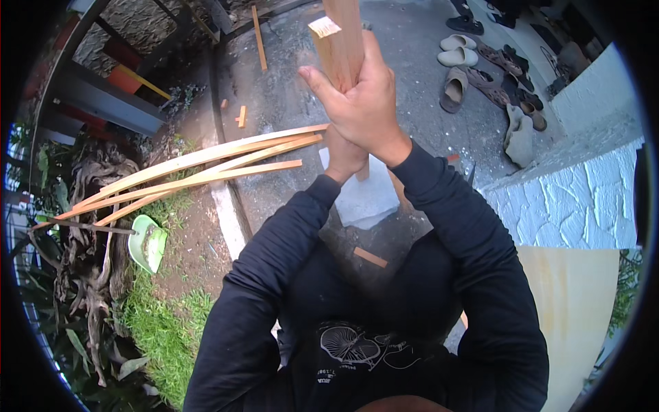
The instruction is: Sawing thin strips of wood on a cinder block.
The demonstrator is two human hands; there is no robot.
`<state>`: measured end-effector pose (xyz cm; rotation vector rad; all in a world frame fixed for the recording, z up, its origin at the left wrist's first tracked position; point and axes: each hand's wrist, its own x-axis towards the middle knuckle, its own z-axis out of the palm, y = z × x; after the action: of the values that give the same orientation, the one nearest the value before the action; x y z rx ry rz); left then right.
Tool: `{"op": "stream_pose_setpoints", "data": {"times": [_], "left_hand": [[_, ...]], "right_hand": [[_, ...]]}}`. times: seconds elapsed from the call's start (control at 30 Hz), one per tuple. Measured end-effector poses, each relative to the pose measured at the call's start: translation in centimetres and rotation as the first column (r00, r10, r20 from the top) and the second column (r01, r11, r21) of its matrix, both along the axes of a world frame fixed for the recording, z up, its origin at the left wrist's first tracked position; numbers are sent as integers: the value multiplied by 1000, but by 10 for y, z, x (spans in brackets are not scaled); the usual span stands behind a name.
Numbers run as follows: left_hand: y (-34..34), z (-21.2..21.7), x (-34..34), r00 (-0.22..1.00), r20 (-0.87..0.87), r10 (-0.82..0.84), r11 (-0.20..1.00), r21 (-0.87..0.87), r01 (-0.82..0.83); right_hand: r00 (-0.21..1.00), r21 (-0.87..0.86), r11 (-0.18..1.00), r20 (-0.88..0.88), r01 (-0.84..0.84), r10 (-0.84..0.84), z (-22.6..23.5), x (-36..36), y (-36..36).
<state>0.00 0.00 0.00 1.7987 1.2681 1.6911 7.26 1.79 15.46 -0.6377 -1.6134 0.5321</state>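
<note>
Right hand (pixel 367 106) is set against an upright wooden post (pixel 341 62), thumb spread to the left, index finger along the post's right side; remaining fingers hidden, closure cannot be told. Left hand (pixel 344 152) sits just below, fingers concealed, state cannot be told. Post's lower end shows over the far edge of a grey slab (pixel 369 204). Wood offcut (pixel 371 257) lies near the slab's near edge; long strips (pixel 206 156) cross the concrete's left edge.

The right hand (pixel 371 106) grips two wooden battens (pixel 338 58), one ending in a pale cut face; the left hand (pixel 347 152) closes just below, above a grey slab (pixel 371 202). Long wooden strips (pixel 274 167) lie leftward, near a green dustpan (pixel 142 244); cream clogs (pixel 458 56) sit upper right.
</note>
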Motion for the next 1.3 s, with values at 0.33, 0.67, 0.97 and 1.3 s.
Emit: {"op": "stream_pose_setpoints", "data": {"times": [0.33,0.67,0.97,1.3], "left_hand": [[21,4,6,942,315,-113,990,-50,135],[17,12,7,972,228,-53,998,-10,57],[19,-1,10,971,236,-32,994,-91,55],[0,24,16,985,173,-8,992,-124,30]], "right_hand": [[962,-123,955,-34,-272,269,43,15,6],[975,-300,929,-26,-217,220,31,8,11],[983,-280,944,-13,-177,180,30,12,8],[977,-281,935,-52,-215,209,41,22,2]]}}
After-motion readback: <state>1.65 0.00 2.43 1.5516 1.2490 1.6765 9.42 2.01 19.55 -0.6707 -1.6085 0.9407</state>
